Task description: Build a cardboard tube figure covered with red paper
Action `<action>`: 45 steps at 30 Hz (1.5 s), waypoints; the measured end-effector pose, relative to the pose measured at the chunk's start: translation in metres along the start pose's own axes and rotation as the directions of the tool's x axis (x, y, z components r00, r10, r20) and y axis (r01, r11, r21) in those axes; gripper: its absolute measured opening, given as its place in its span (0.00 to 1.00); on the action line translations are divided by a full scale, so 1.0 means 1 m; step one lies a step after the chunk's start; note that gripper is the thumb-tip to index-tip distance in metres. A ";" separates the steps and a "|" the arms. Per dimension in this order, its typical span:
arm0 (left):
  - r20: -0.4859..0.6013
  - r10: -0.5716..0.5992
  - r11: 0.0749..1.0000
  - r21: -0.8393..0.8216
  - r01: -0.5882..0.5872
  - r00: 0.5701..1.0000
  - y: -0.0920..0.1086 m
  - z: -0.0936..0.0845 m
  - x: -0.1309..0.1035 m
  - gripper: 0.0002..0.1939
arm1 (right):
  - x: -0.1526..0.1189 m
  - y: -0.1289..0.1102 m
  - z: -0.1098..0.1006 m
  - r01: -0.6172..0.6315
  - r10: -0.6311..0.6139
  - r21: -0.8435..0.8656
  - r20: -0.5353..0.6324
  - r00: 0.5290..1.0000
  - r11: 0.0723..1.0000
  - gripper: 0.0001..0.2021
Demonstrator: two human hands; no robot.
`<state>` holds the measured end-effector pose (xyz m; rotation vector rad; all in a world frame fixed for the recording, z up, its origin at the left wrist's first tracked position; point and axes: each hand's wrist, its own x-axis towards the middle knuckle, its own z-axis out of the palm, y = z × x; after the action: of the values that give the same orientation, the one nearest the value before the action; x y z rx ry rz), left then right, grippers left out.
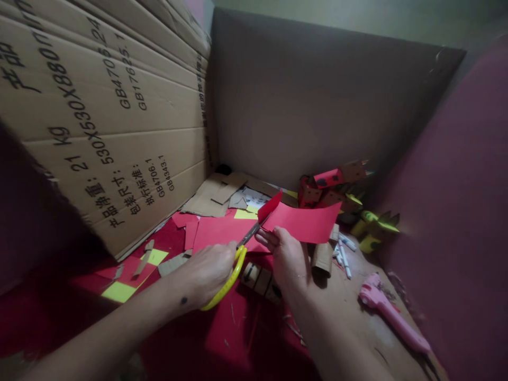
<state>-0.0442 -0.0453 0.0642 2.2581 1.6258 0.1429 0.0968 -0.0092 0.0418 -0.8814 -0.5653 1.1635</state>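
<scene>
At the middle of the scene, yellow-handled scissors (225,290) are held in the left hand (212,271), whose fingers are wrapped around the handles. Just to the right, a raised red sheet (311,219) is pinched between the thumb and fingers of the right hand (291,259). The blades are set against its left end, where a flap is bent upward; whether they are fully closed cannot be told. Beneath, a flat red sheet (222,230) is spread. Between the wrists, a dark-banded cardboard piece (262,280) is partly covered. Beside the right hand, a brown tube (322,260) is seen, with white markers (344,258) scattered to its right. Nearer on the right, a pink glue gun (392,317) is laid. On the left, a printed cardboard panel (99,119) is stood up.
</scene>
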 end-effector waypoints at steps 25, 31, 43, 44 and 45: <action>0.108 -0.020 0.998 -0.049 0.026 0.994 0.000 -0.008 0.000 0.07 | 0.002 0.001 0.003 -0.122 0.120 -0.026 -0.061 0.991 0.992 0.10; 0.101 -0.001 0.998 -0.062 0.008 0.995 -0.001 -0.005 0.000 0.09 | 0.003 0.002 0.002 -0.139 0.138 -0.029 -0.053 0.989 0.990 0.11; 0.086 0.055 0.986 -0.163 -0.041 0.995 -0.005 0.003 0.002 0.10 | 0.003 0.005 -0.001 -0.138 0.139 -0.029 0.000 0.990 0.990 0.11; 0.080 0.042 0.984 -0.179 -0.027 0.996 -0.006 0.004 0.003 0.11 | 0.003 0.006 -0.001 -0.137 0.137 -0.031 0.004 0.991 0.990 0.11; 0.068 0.027 0.979 -0.201 -0.013 0.997 -0.006 0.005 0.003 0.11 | 0.003 0.006 -0.002 -0.136 0.136 -0.032 0.007 0.991 0.990 0.11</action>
<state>-0.0473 -0.0418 0.0573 2.1033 1.4817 0.2196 0.0957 -0.0062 0.0358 -0.9541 -0.5392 1.2851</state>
